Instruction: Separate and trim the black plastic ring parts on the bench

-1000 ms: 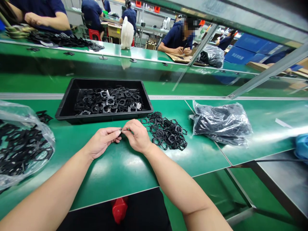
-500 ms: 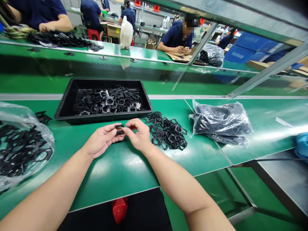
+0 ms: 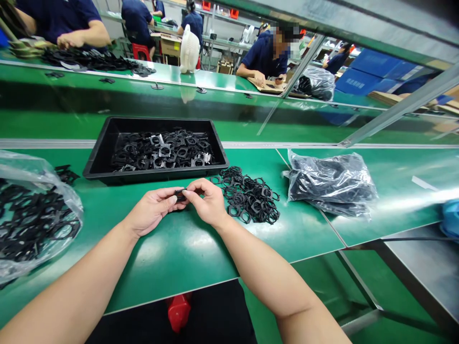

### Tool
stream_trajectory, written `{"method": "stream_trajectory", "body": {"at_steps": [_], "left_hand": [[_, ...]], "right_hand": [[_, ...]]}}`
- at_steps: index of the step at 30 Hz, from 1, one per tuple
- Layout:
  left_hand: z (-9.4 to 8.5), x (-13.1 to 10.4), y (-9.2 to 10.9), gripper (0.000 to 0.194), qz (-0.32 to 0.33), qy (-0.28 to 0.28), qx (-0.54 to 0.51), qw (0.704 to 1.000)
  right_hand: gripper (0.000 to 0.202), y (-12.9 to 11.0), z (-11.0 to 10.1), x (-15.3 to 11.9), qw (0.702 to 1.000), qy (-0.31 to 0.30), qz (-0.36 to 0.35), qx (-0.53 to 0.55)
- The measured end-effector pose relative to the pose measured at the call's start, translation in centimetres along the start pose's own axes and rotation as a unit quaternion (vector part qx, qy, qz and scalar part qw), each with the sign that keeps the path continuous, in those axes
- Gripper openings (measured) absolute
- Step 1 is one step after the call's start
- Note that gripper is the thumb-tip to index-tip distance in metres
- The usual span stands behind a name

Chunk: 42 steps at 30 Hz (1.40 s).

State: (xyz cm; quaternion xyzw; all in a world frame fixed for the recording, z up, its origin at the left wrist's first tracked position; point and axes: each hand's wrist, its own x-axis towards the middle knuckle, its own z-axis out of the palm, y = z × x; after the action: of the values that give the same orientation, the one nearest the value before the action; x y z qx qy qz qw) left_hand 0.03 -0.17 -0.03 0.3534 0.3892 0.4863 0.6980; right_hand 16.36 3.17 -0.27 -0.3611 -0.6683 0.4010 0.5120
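Note:
Between my fingertips is a small black plastic part (image 3: 180,194), mostly covered by the fingers. My left hand (image 3: 155,210) pinches it from the left, thumb on the near side. From the other side my right hand (image 3: 207,200) grips the same part between thumb and fingers. Just behind the hands stands a black tray (image 3: 154,179) full of black plastic frames (image 3: 165,151) with round openings. A loose heap of black ring-shaped parts (image 3: 253,196) lies right beside my right hand on the green table (image 3: 172,258).
An open clear bag (image 3: 39,220) of black parts sits at the left. To the right lies a sealed plastic bag (image 3: 332,184) of dark parts. A slanted metal post (image 3: 390,110) rises at the right. Across the green conveyor (image 3: 244,122), co-workers (image 3: 265,57) handle parts.
The black part in my fingers has tilted flatter, and my fingers have closed in slightly around it. Across the conveyor, a co-worker's hands have moved apart.

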Motion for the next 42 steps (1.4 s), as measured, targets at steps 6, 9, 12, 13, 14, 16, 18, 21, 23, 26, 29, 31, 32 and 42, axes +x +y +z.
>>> {"method": "stream_trajectory", "body": {"at_steps": [6, 9, 12, 13, 14, 16, 18, 21, 23, 26, 29, 31, 32, 42], "left_hand": [[-0.1, -0.1, 0.5, 0.028, -0.024, -0.045, 0.019, 0.999], [-0.1, -0.1, 0.6, 0.027, -0.029, -0.031, 0.021, 0.999], [-0.1, -0.1, 0.5, 0.026, -0.038, -0.028, 0.027, 0.999], [-0.2, 0.0, 0.4, 0.028, -0.038, -0.032, 0.029, 0.998], [-0.2, 0.0, 0.3, 0.030, -0.033, -0.036, 0.031, 0.998], [-0.2, 0.1, 0.2, 0.029, -0.004, -0.033, 0.046, 0.998], [-0.1, 0.2, 0.0, 0.031, 0.033, -0.012, 0.079, 0.996], [-0.1, 0.4, -0.1, 0.033, 0.071, 0.046, 0.145, 0.986], [-0.1, 0.5, -0.1, 0.030, 0.088, 0.067, 0.177, 0.978], [0.0, 0.6, -0.1, 0.031, 0.082, 0.070, 0.188, 0.976], [0.1, 0.5, -0.1, 0.030, 0.070, 0.069, 0.197, 0.975], [0.1, 0.4, -0.2, 0.030, 0.074, 0.065, 0.204, 0.974], [0.1, 0.4, -0.2, 0.030, 0.078, 0.064, 0.205, 0.974], [-0.1, 0.4, -0.5, 0.031, 0.125, 0.072, 0.236, 0.961]], "right_hand": [[0.036, 0.8, 0.3, 0.3, 0.963, -0.059, 0.173, 0.199], [0.032, 0.7, 0.1, 0.4, 0.970, -0.086, 0.156, 0.167], [0.030, 0.5, 0.0, 0.3, 0.987, -0.081, 0.085, 0.111], [0.029, 0.5, 0.0, 0.3, 0.989, -0.079, 0.070, 0.100], [0.027, 0.5, 0.1, 0.3, 0.990, -0.077, 0.070, 0.096], [0.026, 0.6, 0.1, 0.3, 0.986, -0.065, 0.106, 0.109], [0.028, 0.7, 0.2, 0.4, 0.980, -0.043, 0.151, 0.120], [0.025, 0.8, 0.0, 0.5, 0.990, -0.012, 0.128, 0.059], [0.021, 0.8, -0.1, 0.4, 0.998, 0.008, 0.051, -0.021], [0.015, 0.6, -0.3, 0.2, 0.992, 0.024, -0.070, -0.103], [0.010, 0.4, -0.4, 0.2, 0.980, 0.020, -0.139, -0.141], [0.008, 0.4, -0.5, 0.1, 0.973, 0.015, -0.169, -0.156], [0.008, 0.3, -0.5, 0.1, 0.971, 0.012, -0.178, -0.161], [0.008, -0.1, -0.5, 0.1, 0.971, -0.009, -0.165, -0.175]]}}
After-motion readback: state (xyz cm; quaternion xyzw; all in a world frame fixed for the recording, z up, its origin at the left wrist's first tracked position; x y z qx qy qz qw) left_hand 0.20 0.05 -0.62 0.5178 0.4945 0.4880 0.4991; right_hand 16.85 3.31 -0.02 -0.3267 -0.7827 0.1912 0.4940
